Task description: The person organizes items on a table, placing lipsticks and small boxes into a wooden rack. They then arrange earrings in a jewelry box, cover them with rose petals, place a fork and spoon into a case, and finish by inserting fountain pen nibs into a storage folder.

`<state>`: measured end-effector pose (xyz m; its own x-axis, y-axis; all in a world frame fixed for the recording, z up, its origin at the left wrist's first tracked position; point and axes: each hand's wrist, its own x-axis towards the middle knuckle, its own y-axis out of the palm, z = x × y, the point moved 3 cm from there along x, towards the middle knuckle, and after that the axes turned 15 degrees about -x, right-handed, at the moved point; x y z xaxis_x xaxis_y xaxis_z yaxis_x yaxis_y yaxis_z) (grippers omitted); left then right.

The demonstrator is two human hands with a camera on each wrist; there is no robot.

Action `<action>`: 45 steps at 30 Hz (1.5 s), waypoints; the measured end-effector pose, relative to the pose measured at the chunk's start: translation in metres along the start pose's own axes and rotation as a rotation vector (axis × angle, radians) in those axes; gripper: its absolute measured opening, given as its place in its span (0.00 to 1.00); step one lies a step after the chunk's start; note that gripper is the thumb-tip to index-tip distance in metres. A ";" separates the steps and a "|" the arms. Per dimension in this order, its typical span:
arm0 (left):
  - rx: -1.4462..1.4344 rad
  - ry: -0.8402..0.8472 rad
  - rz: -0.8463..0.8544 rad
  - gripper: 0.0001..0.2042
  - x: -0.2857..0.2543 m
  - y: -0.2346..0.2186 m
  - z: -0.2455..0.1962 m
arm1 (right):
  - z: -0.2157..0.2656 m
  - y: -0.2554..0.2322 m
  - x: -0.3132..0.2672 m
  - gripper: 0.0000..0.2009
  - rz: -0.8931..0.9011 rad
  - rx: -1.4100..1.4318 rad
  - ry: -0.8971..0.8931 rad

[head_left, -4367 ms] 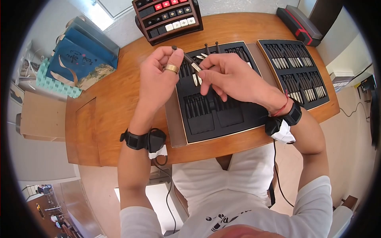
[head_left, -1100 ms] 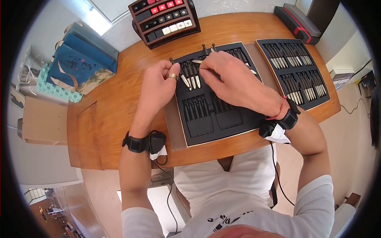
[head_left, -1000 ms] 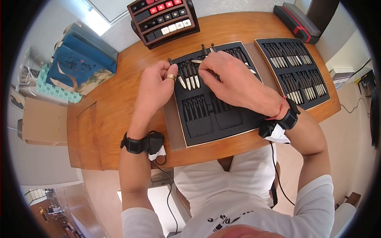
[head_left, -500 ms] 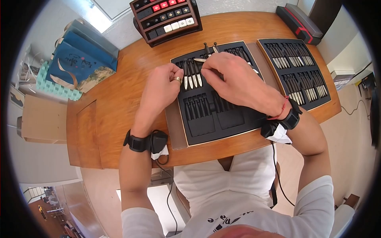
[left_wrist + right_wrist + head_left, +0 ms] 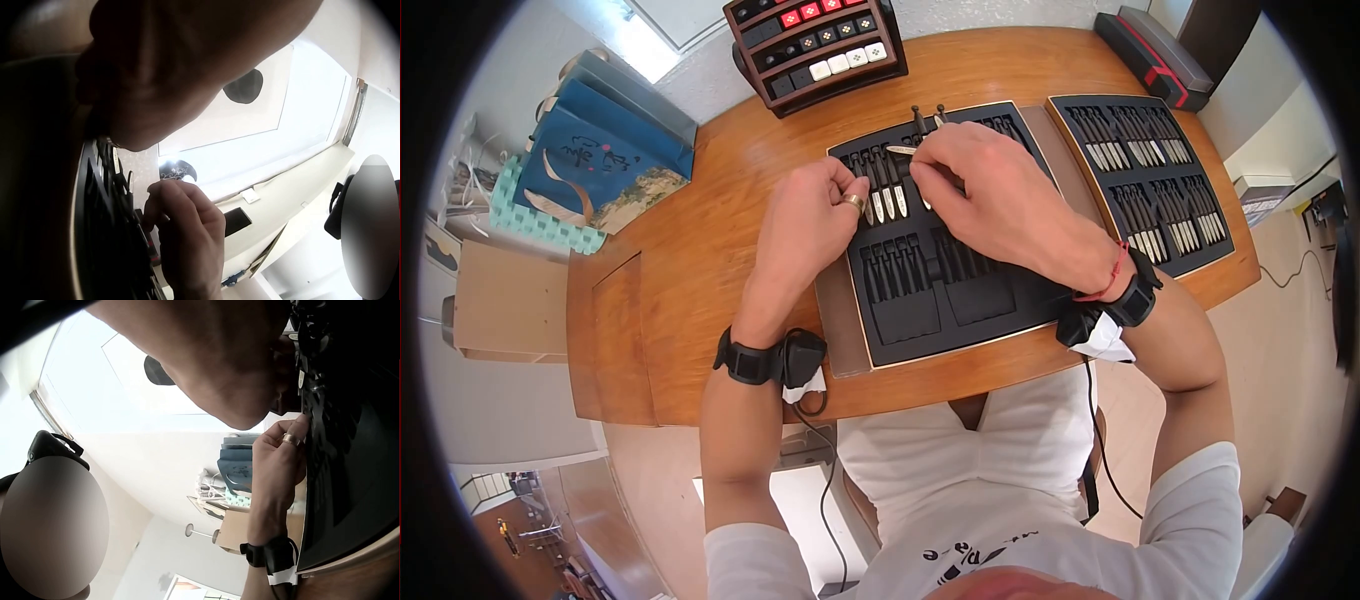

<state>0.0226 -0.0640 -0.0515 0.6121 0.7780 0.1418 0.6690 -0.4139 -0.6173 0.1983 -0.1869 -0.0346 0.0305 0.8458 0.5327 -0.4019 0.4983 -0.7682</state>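
Note:
A black tray [image 5: 940, 310] in the middle of the table has slots holding slim dark sticks with pale, pointed ends [image 5: 890, 203]. My left hand [image 5: 815, 205], with a gold ring, is at the tray's left edge, its curled fingers pinching the leftmost stick [image 5: 867, 207] by its pale end. My right hand [image 5: 995, 190] hovers over the upper middle of the tray, curled round several similar sticks. One pale tip [image 5: 900, 150] pokes out to its left and round dark ends [image 5: 917, 112] show beyond the knuckles. The right palm side is hidden.
A second black tray [image 5: 1145, 180] of similar sticks lies to the right. Behind stand a wooden rack [image 5: 820, 50] of red, black and white pieces and a dark long box [image 5: 1152, 62]. A blue paper bag [image 5: 610, 145] and a cardboard box [image 5: 510, 300] are at left.
My hands held one stick between them above the tray; the left hand has carried it down into the leftmost upper slot. The right hand has stayed near, with sticks still showing.

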 end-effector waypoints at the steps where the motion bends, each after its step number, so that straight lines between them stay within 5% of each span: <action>1: 0.000 0.000 0.000 0.12 0.000 0.000 0.000 | -0.001 -0.001 0.000 0.09 -0.010 -0.020 0.007; 11: 0.064 0.043 -0.001 0.07 -0.004 0.000 -0.007 | -0.008 -0.003 -0.003 0.07 -0.008 -0.234 -0.030; 15: 0.148 0.149 0.002 0.09 -0.006 0.000 -0.010 | -0.010 0.001 -0.003 0.07 -0.035 -0.267 -0.064; 28: 0.002 0.135 -0.057 0.16 -0.002 0.006 -0.013 | -0.016 0.001 -0.004 0.09 -0.015 -0.479 -0.039; 30: 0.080 0.421 -0.012 0.17 -0.003 0.014 -0.009 | -0.017 0.002 -0.005 0.09 0.008 -0.473 -0.036; 37: 0.089 0.391 0.099 0.09 -0.002 0.010 -0.011 | -0.015 0.003 -0.005 0.08 0.028 -0.408 -0.070; 40: -0.041 0.300 0.122 0.05 -0.001 -0.003 -0.004 | -0.014 0.004 -0.005 0.08 0.034 -0.399 -0.054; 42: -0.141 0.050 0.125 0.04 0.001 -0.012 0.005 | -0.014 0.003 -0.006 0.08 0.037 -0.398 -0.043; 45: -0.058 0.013 0.161 0.08 0.003 -0.028 0.009 | -0.013 0.003 -0.007 0.08 0.048 -0.396 -0.042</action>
<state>0.0017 -0.0459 -0.0414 0.7182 0.6937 0.0547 0.5851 -0.5595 -0.5870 0.2093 -0.1886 -0.0450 -0.0204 0.8657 0.5002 -0.0182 0.4999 -0.8659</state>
